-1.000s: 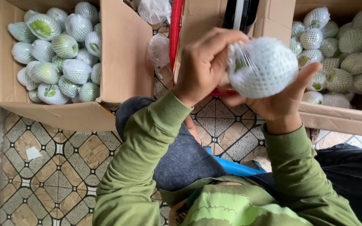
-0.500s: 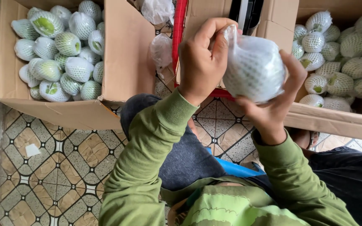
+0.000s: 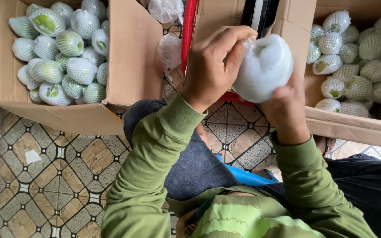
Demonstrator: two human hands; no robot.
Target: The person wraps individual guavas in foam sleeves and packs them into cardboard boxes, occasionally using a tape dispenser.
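A round fruit (image 3: 264, 67) wrapped in white foam netting and clear plastic is held up in front of me by both hands. My left hand (image 3: 211, 66) pinches the plastic at the top of the fruit with thumb and fingers. My right hand (image 3: 286, 109) cups the fruit from below and behind. Both arms wear green sleeves.
A cardboard box (image 3: 128, 61) at the left holds several wrapped green fruits (image 3: 69, 44). Another cardboard box (image 3: 353, 128) at the right holds several net-covered fruits (image 3: 353, 86). Clear plastic bags (image 3: 169, 48) and a red frame (image 3: 188, 31) lie between them. The floor is patterned tile (image 3: 45, 176).
The fruit has been turned and shifted left in my hands, and my left hand's fingers have moved onto the plastic at its top.
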